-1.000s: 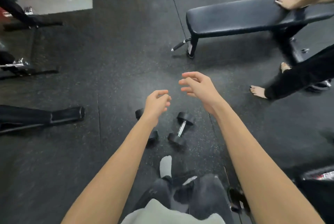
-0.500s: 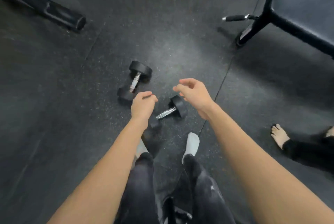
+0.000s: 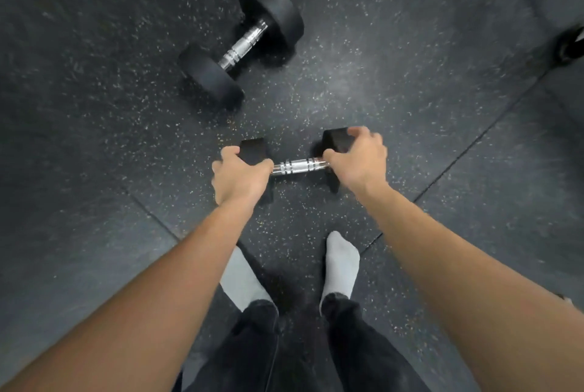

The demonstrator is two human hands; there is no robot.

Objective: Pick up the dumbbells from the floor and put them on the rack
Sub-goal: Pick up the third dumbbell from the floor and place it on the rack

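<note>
Two black dumbbells with chrome handles lie on the dark speckled floor. The near dumbbell (image 3: 298, 166) lies crosswise just ahead of my feet. My left hand (image 3: 240, 175) is closed over its left head and my right hand (image 3: 358, 159) is closed over its right head; the chrome handle shows between them. The far dumbbell (image 3: 241, 43) lies diagonally beyond it, untouched, with nothing on it. No rack is in view.
My two feet in grey socks (image 3: 339, 265) stand right behind the near dumbbell. A dark bench foot (image 3: 570, 45) shows at the right edge. Seams between rubber floor mats (image 3: 458, 167) run diagonally across the floor.
I have bent down much closer to the floor. Both hands dropped from the air onto the near dumbbell and closed on its two heads.
</note>
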